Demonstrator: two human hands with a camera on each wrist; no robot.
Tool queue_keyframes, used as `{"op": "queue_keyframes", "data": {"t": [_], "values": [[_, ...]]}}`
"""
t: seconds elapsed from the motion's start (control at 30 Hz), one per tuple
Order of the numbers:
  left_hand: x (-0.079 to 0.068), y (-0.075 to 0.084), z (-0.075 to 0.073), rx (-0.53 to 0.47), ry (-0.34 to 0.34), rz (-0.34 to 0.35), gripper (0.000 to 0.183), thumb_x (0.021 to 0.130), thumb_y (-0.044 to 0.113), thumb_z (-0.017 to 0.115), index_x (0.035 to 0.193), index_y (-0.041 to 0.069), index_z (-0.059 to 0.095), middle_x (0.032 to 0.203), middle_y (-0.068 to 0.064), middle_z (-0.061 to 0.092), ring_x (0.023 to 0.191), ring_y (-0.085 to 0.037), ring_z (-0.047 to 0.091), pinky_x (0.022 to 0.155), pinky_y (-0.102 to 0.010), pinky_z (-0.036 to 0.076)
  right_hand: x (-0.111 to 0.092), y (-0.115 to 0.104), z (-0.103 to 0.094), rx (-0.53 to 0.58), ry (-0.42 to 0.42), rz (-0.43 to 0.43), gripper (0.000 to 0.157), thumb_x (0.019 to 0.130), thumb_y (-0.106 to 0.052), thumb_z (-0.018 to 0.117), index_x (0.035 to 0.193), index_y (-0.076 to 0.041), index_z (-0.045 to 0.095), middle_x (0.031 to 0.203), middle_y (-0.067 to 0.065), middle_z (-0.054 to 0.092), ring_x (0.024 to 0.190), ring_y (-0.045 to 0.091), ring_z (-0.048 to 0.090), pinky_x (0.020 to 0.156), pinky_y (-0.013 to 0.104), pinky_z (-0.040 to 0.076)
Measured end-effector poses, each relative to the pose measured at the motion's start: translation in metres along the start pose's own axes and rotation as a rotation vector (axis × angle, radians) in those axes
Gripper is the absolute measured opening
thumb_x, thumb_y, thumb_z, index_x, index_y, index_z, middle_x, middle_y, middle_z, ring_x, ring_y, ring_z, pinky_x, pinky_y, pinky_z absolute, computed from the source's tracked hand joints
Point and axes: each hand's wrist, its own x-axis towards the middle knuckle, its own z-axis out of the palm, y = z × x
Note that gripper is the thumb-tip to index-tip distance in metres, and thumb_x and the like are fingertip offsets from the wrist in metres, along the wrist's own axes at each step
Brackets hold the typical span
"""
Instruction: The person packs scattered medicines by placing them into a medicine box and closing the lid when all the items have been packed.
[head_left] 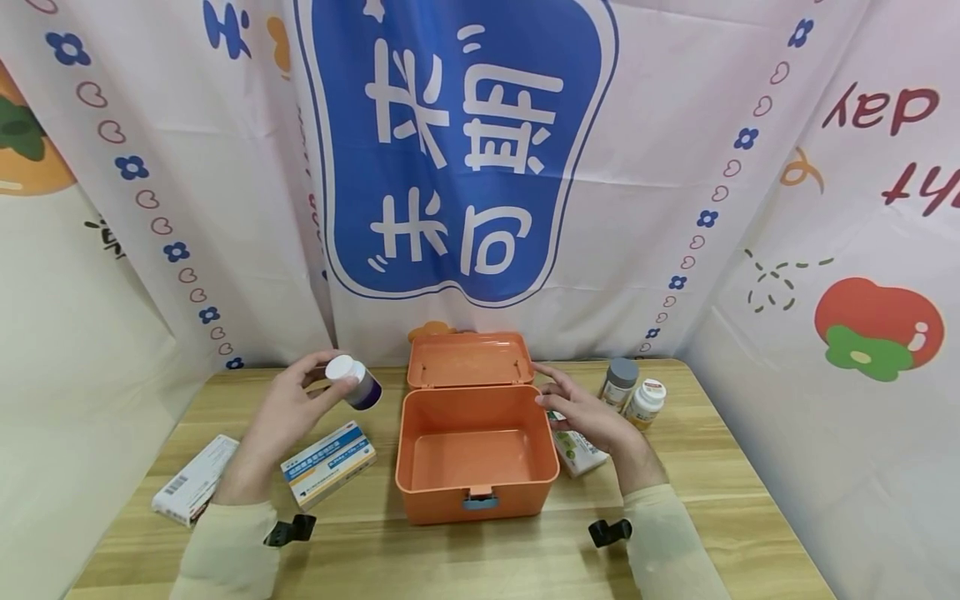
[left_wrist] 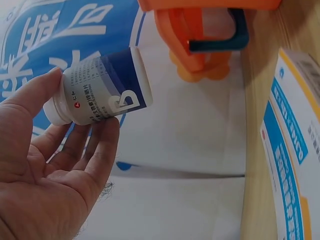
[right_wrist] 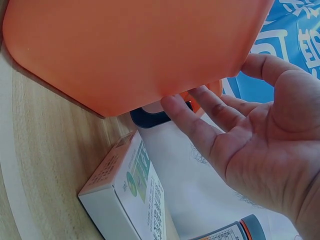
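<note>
My left hand point(head_left: 287, 413) holds a white-capped pill bottle point(head_left: 363, 388) between thumb and fingers, raised over the back left of the table. In the left wrist view the bottle point(left_wrist: 102, 89) lies tilted sideways, its blue-and-white label showing a large B. An orange storage box point(head_left: 423, 505) stands in the middle, its lid point(head_left: 472, 357) swung back and nothing inside. At the box's right rim, my right hand point(head_left: 588, 417) touches with thumb and fairly straight fingers. Under that hand lies a white-and-green medicine carton point(head_left: 582, 456), also visible in the right wrist view.
A blue, white and yellow medicine carton point(head_left: 328, 463) lies left of the orange box. Farther left is a white carton point(head_left: 197, 478) with a barcode. At the back right stand a grey-capped bottle point(head_left: 619, 383) and a white-capped bottle point(head_left: 647, 403). Printed cloth point(head_left: 652, 108) hangs behind the table.
</note>
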Motion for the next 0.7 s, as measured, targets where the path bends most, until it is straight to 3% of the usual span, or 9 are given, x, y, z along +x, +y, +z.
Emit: {"op": "queue_keyframes", "data": {"t": [0.7], "values": [[-0.004,0.032,0.033,-0.157,0.005,0.071,0.052,0.098,0.045,0.074,0.142,0.019,0.061,0.145,-0.009,0.061,0.135,-0.031,0.061,0.108,-0.044,0.056,-0.001,0.0,0.0,0.0,-0.008,-0.006,0.07,0.109,-0.037,0.058,0.168,-0.038,0.02,0.167,0.016,0.039,0.152,0.039,0.046,0.117,0.057,0.05]]}}
